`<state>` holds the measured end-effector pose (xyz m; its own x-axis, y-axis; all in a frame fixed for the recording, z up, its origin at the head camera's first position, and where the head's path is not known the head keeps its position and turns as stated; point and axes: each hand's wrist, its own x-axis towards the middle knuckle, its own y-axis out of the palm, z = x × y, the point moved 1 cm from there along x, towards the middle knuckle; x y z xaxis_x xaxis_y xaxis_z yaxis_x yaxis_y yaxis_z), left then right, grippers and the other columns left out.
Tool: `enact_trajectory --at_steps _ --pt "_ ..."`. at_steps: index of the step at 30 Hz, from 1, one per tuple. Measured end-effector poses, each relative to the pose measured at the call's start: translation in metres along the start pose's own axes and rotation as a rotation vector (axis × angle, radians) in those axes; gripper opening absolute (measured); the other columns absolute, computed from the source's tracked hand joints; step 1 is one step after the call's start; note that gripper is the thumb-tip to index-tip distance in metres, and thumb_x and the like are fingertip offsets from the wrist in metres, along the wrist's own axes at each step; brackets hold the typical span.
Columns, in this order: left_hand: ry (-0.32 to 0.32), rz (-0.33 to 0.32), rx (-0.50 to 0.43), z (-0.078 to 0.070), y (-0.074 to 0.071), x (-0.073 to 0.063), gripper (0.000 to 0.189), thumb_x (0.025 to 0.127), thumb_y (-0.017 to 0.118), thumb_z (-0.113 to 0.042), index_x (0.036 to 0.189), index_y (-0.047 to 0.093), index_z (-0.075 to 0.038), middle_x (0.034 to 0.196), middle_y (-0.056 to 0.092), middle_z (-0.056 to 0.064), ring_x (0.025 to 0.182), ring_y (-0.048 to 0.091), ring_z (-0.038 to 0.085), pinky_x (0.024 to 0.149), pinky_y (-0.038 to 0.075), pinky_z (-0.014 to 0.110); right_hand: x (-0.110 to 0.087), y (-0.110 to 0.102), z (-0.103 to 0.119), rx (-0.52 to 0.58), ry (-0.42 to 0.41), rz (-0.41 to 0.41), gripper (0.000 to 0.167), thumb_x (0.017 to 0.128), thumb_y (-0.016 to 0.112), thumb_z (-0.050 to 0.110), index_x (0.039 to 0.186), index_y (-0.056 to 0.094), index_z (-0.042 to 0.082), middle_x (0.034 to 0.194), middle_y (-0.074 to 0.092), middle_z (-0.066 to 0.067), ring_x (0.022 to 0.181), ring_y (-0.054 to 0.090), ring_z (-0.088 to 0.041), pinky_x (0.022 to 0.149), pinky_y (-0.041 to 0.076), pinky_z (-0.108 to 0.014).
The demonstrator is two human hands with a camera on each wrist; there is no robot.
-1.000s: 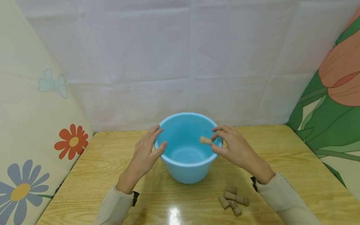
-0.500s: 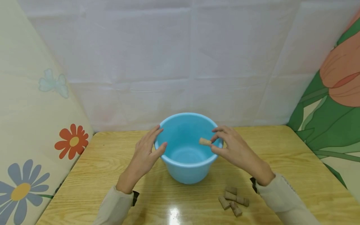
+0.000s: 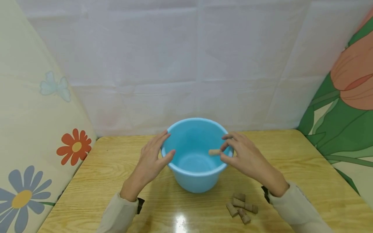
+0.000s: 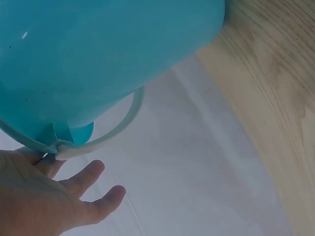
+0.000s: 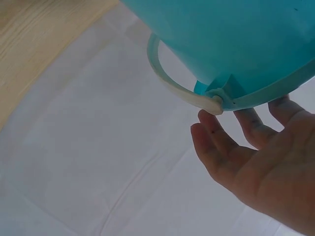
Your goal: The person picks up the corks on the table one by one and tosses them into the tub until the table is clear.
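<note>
A light blue bucket (image 3: 196, 185) stands upright on the wooden table, its mouth facing up. My left hand (image 3: 150, 160) holds its left rim, with the thumb over the inner side; in the left wrist view, the other fingers (image 4: 109, 199) spread outside beneath the rim. At the right rim, my right hand (image 3: 244, 157) pinches a small tan cork (image 3: 214, 152) between thumb and index finger, over the bucket's inside. From the right wrist camera the cork is hidden, while fingers (image 5: 209, 142) show close to the handle joint.
Several brown corks (image 3: 239, 203) lie in a loose group on the table (image 3: 116, 168), right of the bucket and near the right sleeve. A white cloth (image 3: 140, 64) hangs behind the table. The bucket's handle (image 5: 177, 91) hangs down at the back.
The bucket has shifted slightly right and towards me, with both hands moving along. The cork has turned nearly level and sits a little lower. The corks on the table have not moved.
</note>
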<state>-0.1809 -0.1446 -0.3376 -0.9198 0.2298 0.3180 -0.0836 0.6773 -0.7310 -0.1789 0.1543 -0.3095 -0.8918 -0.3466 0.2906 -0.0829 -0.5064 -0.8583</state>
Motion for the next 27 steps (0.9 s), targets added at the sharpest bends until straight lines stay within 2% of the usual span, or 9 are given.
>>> enact_trajectory --at_steps 16,22,27 --pt "0.019 -0.010 -0.009 -0.002 0.002 -0.002 0.064 0.095 0.060 -0.041 0.152 0.042 -0.016 0.161 0.035 0.003 0.149 0.028 0.032 0.111 0.019 0.066 -0.006 0.001 -0.002 -0.002 0.001 -0.012 0.013 0.088 0.069 0.030 0.090 0.074 0.017 0.131 0.060 -0.011 0.127 0.050 -0.038 0.097 0.041 -0.062" --pt "0.020 -0.012 -0.001 -0.002 0.001 -0.003 0.065 0.095 0.060 -0.041 0.151 0.042 -0.016 0.160 0.036 0.002 0.149 0.029 0.032 0.111 0.020 0.066 -0.010 0.006 -0.005 0.013 -0.050 -0.062 0.026 0.093 0.068 0.033 0.105 0.074 0.011 0.134 0.059 -0.012 0.129 0.049 -0.038 0.101 0.040 -0.063" --pt "0.018 -0.015 -0.003 -0.002 0.001 -0.002 0.065 0.094 0.061 -0.041 0.151 0.043 -0.015 0.160 0.036 0.003 0.149 0.029 0.032 0.111 0.020 0.066 -0.015 0.008 -0.009 0.032 -0.088 -0.139 0.032 0.094 0.067 0.036 0.114 0.071 0.011 0.137 0.058 -0.012 0.130 0.050 -0.037 0.099 0.042 -0.063"
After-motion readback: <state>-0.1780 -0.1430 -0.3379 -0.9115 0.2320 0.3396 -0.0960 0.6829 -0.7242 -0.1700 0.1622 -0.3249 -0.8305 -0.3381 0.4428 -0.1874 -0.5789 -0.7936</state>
